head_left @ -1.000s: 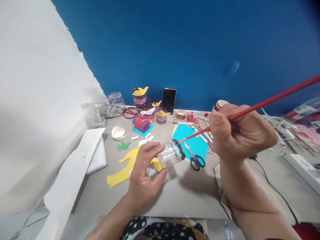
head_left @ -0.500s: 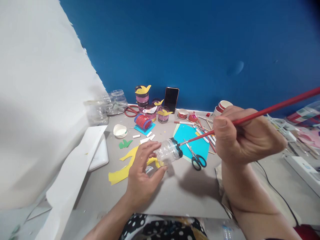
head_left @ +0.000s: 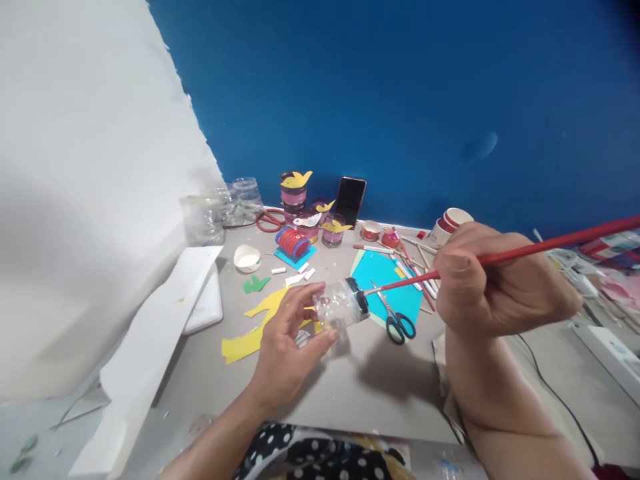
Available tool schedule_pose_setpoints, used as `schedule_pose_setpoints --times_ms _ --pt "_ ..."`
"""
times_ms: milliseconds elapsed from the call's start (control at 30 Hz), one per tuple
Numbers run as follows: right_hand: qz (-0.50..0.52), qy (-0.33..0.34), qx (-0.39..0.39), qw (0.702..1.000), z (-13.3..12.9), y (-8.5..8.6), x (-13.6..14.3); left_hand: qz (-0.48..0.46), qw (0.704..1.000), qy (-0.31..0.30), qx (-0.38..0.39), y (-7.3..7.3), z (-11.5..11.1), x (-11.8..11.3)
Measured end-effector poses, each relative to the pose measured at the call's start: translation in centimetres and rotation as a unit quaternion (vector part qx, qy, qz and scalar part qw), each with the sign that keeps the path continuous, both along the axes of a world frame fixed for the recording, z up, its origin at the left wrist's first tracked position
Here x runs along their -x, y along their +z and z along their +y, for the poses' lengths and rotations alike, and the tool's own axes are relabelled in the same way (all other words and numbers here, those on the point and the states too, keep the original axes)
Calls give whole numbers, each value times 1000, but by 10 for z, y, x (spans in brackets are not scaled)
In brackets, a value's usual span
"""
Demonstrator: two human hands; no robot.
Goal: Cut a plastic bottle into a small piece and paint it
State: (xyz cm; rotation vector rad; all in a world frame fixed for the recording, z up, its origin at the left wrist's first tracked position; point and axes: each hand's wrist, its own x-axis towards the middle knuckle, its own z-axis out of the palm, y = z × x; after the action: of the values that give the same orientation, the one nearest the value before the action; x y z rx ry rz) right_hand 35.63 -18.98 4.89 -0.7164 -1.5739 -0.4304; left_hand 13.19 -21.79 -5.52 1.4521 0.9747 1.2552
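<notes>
Above a gray table (head_left: 350,407), a long red paintbrush (head_left: 560,239) is pinched in the right hand (head_left: 510,283); the left hand (head_left: 287,340) clasps a clear plastic cup (head_left: 337,303), tilted sideways, brush tip at its black rim. Scissors (head_left: 393,316) lie nearby.

the clear plastic cup (head_left: 336,305), see-through and ribbed, is tipped nearly onto its side in mid-view, 1 end ringed by a glossy black band and turned right. the long, thin red paintbrush (head_left: 410,281) slants down leftward, its pale metal collar and tip meeting that band.
</notes>
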Motion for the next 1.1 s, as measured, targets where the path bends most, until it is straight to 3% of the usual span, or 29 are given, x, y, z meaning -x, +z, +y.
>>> schedule_pose_setpoints --times_ms 100,333,567,700,967,1100 --pt "38 21 -49 998 2 -3 0 -2 1000 2 1 0 1 -2" --pt "52 51 -31 997 5 -4 -3 0 1000 -2 14 -5 2 0" --pt "87 139 21 986 6 3 -4 -8 1000 -25 -1 0 -3 6" --pt "71 143 46 986 2 2 -3 -12 999 -29 -23 3 -12 10" --pt "87 90 52 991 1 0 -9 24 996 -28 -85 -2 -22 12" --pt "72 153 109 980 -1 1 -13 36 995 -30 -90 -1 -21 12"
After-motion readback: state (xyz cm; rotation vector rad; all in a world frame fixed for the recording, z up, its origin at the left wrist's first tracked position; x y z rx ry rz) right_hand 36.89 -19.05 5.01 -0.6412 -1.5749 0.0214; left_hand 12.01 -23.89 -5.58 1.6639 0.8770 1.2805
